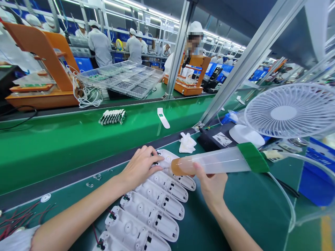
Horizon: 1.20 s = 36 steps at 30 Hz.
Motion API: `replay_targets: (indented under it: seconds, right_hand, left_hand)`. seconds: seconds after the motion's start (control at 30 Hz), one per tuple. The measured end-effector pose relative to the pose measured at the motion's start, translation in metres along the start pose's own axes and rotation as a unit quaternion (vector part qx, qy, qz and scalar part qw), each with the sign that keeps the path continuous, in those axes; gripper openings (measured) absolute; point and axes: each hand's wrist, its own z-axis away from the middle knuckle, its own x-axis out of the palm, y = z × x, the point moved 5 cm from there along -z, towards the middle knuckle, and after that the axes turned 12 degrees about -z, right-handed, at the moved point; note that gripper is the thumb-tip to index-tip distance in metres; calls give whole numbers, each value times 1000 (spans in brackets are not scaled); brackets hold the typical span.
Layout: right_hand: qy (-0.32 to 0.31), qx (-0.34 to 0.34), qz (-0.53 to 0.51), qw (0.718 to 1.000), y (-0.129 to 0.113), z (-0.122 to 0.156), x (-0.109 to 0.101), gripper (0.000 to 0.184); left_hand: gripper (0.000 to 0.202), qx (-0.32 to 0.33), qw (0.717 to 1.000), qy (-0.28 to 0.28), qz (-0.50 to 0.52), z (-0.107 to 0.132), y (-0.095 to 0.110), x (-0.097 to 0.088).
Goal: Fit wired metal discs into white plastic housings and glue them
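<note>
Right now the right hand (pixel 211 186) is gripping a translucent plastic dispensing syringe with an amber-filled tip and green end cap (pixel 220 162), fingers wrapped around the barrel from below, nozzle pointing left onto the top white plastic oval housing shell (pixel 167 162). The left hand (pixel 141 167) is pressing flat on that same shell, fingers spread, pinning it, not closing around anything. More white shells (pixel 154 205) are lying overlapped in a row below the grip, toward the person. Risk, as a judgement: the nozzle is sitting just beside the left fingertips, so fluid could be smearing onto skin, or the stacked shells could be sliding under pressure. A clear hose (pixel 288 198) is trailing off the cap end, likely tugging the syringe. Beyond the grip, a crumpled white tissue (pixel 187 143), the green conveyor belt (pixel 65 139) and a white desk fan (pixel 290 111) are crowding the right.
</note>
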Motion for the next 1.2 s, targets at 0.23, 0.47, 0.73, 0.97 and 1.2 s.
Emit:
replay_targets:
  seconds: [0.23, 0.47, 0.73, 0.97, 1.2]
  right_hand:
    - [-5, 3, 9, 1000, -3, -1, -3, 28]
    - [2, -2, 32, 999, -3, -3, -8, 32]
    - [16, -22, 42, 999, -1, -3, -6, 32]
    - [29, -44, 45, 998, -3, -3, -4, 34]
    - [11, -22, 33, 999, 2, -2, -8, 32]
  left_hand:
    - [27, -8, 1000, 3, 0, 0, 3, -3]
    - [27, -8, 1000, 1, -10, 0, 3, -3]
    - [26, 2, 1000, -4, -13, 0, 2, -1]
    - [27, -3, 1000, -5, -13, 0, 2, -1]
    - [27, -2, 1000, -8, -6, 0, 2, 0]
